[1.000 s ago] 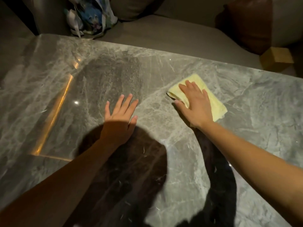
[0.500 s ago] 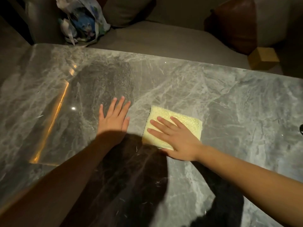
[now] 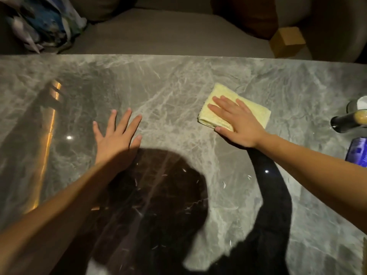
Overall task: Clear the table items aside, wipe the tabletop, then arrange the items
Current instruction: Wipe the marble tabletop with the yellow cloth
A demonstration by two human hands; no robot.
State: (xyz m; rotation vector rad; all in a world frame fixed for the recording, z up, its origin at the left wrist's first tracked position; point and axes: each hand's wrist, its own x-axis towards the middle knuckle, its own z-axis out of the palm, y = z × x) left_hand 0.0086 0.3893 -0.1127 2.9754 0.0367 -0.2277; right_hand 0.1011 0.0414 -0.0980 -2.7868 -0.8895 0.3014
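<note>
A folded yellow cloth [image 3: 252, 109] lies flat on the grey marble tabletop [image 3: 174, 90], right of centre. My right hand [image 3: 236, 120] presses down on it with the palm and spread fingers, covering its near half. My left hand [image 3: 116, 135] rests flat on the bare marble to the left, fingers apart, holding nothing. At the right edge stand a dark bottle lying on its side [image 3: 347, 121], a round white-topped container [image 3: 359, 103] and a purple packet [image 3: 357, 151].
A grey sofa seat [image 3: 168, 34] runs behind the table's far edge. On it are a blue and white plastic bag [image 3: 43, 22] at the left, a brown cushion [image 3: 248, 14] and a small cardboard box [image 3: 288, 41] at the right. Small white flecks dot the near marble.
My right hand has slid the cloth from beside my left hand out to the right and farther away. The view has shifted, bringing the items at the right edge into sight. My left hand stays planted.
</note>
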